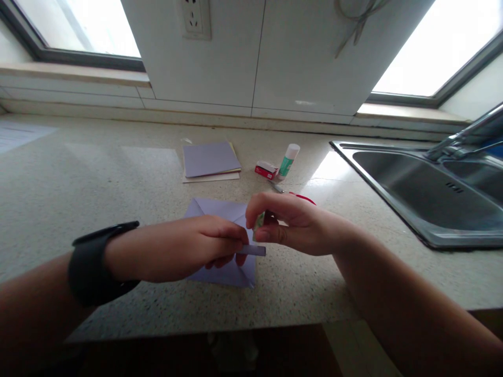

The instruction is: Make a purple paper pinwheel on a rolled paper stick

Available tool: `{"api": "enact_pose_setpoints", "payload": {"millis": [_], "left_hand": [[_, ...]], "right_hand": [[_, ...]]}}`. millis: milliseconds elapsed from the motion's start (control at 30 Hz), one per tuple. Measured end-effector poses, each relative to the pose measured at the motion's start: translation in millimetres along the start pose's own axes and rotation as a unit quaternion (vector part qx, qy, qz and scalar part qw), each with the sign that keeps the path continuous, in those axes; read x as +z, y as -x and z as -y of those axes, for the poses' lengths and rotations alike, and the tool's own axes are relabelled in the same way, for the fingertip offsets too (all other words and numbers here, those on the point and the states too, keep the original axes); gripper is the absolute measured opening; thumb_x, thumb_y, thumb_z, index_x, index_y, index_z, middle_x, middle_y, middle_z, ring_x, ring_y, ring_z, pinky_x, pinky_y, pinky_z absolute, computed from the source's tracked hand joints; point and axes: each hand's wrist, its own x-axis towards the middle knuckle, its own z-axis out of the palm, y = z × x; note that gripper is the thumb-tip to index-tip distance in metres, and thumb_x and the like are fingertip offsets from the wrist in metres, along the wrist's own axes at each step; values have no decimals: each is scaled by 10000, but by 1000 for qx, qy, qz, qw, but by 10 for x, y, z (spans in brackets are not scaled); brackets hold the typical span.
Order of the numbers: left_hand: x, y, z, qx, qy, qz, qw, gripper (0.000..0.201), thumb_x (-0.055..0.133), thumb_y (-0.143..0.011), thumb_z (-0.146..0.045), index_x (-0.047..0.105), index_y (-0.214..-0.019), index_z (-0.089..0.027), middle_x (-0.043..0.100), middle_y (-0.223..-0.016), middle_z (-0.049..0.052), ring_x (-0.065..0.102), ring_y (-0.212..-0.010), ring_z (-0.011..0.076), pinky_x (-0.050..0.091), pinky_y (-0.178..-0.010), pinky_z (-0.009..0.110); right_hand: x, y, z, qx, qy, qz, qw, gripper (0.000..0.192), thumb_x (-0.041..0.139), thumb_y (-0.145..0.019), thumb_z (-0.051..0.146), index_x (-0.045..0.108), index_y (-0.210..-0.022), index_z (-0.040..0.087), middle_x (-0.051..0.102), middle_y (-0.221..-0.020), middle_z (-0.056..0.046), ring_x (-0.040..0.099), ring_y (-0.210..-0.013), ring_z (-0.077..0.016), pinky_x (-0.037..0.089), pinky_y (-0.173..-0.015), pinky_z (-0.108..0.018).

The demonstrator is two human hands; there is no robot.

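A narrow lilac paper strip (251, 250) is pinched at its near end between the thumb and fingers of the left hand (184, 251), which are closed tight on it; the strip pokes out to the right, held just above a folded lilac sheet (220, 209) lying flat on the speckled countertop (98, 183), its creases running to a point in the middle. The right hand (293, 222) comes in close from the other side, fingers curled narrow around a small pale green and white object (259, 220) whose lower end sits right at the strip; what that object is I cannot tell for sure, most of it being hidden in the grip. A black watch (96, 264) sits on the left wrist.

Behind the right hand a bit of red handle (304, 197) shows, with a metal tip beside it; further back stand a green and white glue stick (288, 159), leaning slightly, and a small red and white box (266, 169) just beside it; to their left lies a stack of coloured paper (210, 159), lilac on top. A steel sink (424, 193) is sunk into the counter at the right, with a tap (463, 136) over it; a wall socket (194, 18) is set between two windows.
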Motion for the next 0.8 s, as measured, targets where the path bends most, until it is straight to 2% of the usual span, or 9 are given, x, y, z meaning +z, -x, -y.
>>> {"api": "enact_pose_setpoints", "payload": {"millis": [167,300,433,600,800], "left_hand": [[19,26,-100,28,-50,-29,998,293,461,-979,-335,731,-1059,-256,728,-1093,-9,650,-1026,179,466,-919,278],[16,43,-139,49,-74,-47,995,280,450,-983,-282,728,-985,-252,737,-1019,-32,669,-987,157,467,-900,249],[18,39,-80,71,-93,-53,992,286,441,-991,-240,726,-988,-257,742,-1015,-41,677,-963,143,470,-894,233],[32,37,4,99,-126,-77,984,305,418,-1028,-241,721,-1043,-266,742,-1062,-42,681,-991,141,474,-923,235],[43,47,115,161,-191,-102,963,260,496,-974,-189,696,-1114,-276,710,-1244,-18,649,-1162,183,452,-1033,279]], "right_hand": [[21,-13,20,-1,-4,7,1000,185,642,-979,339,599,-1025,165,594,-815,10,528,-683,-100,426,-594,-222],[15,-16,37,-9,8,13,1000,139,639,-982,293,597,-1027,168,627,-866,2,556,-732,-98,448,-644,-226],[10,-12,59,-1,36,11,999,171,666,-956,278,584,-1060,170,627,-929,-9,574,-804,-107,468,-707,-242],[41,-5,47,-6,79,-6,997,219,683,-882,154,553,-1056,182,604,-948,-1,544,-813,-103,449,-711,-236],[75,-7,38,0,112,-12,994,284,682,-817,109,527,-1036,201,589,-970,-6,529,-839,-124,443,-737,-258]]}}
